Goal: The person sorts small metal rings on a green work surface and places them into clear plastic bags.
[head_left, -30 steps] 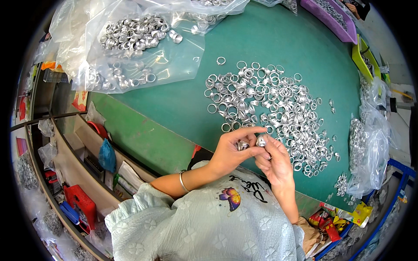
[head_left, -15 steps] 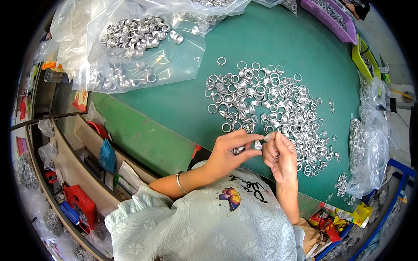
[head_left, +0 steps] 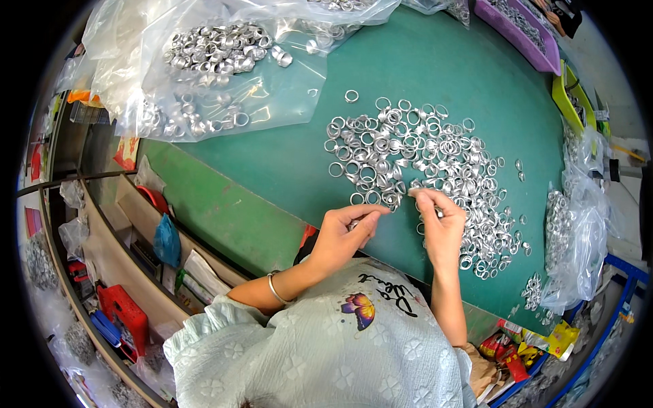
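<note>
Many silvery metal rings lie in a loose pile on the green tabletop. Close to the pile's near left edge is my left hand, closed, with a bit of silvery ring showing between its curled fingers. My right hand reaches over the near side of the pile, thumb and forefinger pinched together at the rings there. Another silvery ring shows in the curl of my right fingers. Whether its fingertips also grip a ring is too small to tell.
A clear plastic bag with more rings covers the far left. Purple and green bins stand at the far right. Another plastic bag lies along the right edge. Shelving with a red container is at left.
My hands have moved apart. My left hand has drawn left, and the ring pinched at its fingertips no longer shows there. The right fingertips have moved farther out to the pile.
</note>
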Motion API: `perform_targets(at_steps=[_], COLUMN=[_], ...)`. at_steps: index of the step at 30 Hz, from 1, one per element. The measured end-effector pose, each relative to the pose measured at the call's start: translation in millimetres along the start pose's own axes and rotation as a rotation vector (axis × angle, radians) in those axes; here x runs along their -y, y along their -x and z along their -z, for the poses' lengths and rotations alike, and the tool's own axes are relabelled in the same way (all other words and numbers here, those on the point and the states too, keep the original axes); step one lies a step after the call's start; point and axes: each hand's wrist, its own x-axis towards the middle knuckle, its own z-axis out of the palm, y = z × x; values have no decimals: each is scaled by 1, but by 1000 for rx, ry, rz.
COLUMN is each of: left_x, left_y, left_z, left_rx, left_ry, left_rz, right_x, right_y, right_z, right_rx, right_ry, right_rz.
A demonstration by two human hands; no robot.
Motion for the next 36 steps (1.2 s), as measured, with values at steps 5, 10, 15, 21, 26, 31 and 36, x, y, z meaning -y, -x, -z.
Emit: perform_targets(at_steps=[5, 10, 15, 21, 26, 31, 36], left_x=[3, 13, 4, -3, -5, -6, 2], left_y=[0, -1, -1, -4, -4, -3, -3], left_z=[2, 1, -6, -16, -15, -15, -4], left_rx=[-46, -41, 41, 127, 140, 90, -49], left_ry=[-20, -105, -66, -101, -138, -176, -460], left_rz=[39, -61, -85, -217, -210, -215, -266], right_x=[20, 5, 0, -2, 1, -11, -2], right_y=[1, 9, 25, 35, 37, 38, 22], right_z=[-10, 0, 12, 9, 6, 7, 15], right_rx=[117, -73, 104, 239, 215, 132, -65], right_ry=[722, 572, -269, -770, -765, -378, 655], right_rz=[-30, 174, -264, -520, -535, -327, -87])
